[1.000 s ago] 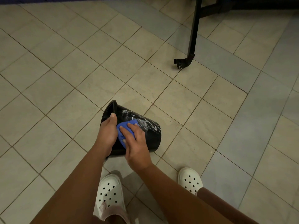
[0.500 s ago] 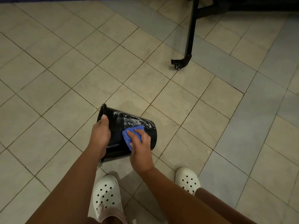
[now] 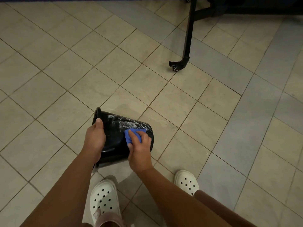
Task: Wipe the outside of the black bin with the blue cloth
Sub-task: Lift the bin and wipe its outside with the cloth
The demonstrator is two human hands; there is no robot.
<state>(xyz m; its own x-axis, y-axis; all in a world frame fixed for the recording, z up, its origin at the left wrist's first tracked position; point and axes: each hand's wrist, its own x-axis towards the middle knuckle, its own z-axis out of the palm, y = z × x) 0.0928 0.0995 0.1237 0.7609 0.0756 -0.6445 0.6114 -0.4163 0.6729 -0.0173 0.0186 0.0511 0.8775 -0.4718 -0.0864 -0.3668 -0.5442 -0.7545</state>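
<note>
The black bin (image 3: 116, 141) lies tipped on its side above the tiled floor, its open rim pointing left and its base to the right. White soapy streaks cover its upper side. My left hand (image 3: 95, 140) grips the bin at the rim end, thumb on top. My right hand (image 3: 139, 149) presses the folded blue cloth (image 3: 132, 136) flat against the bin's side near the base; fingers hide part of the cloth.
Beige and grey floor tiles (image 3: 65, 79) spread all around. A black metal leg with a caster (image 3: 177, 66) stands at the upper right. My two white clogs (image 3: 105, 200) are directly below the bin.
My right hand has slid the blue cloth along the bin's side from near the rim toward the base. My left hand keeps its grip at the rim.
</note>
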